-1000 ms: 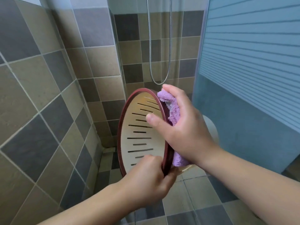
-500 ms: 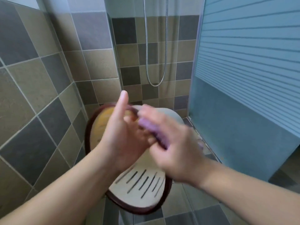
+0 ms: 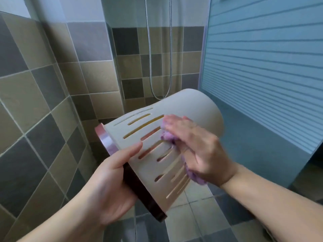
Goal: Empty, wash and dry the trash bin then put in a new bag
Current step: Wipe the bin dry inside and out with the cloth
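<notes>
Home bathroom: tiled walls [image 3: 43, 88], shower hose [image 3: 158, 67], frosted shower door [image 3: 262, 67].

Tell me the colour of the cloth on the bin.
Purple cloth, seen in the head view.
</notes>
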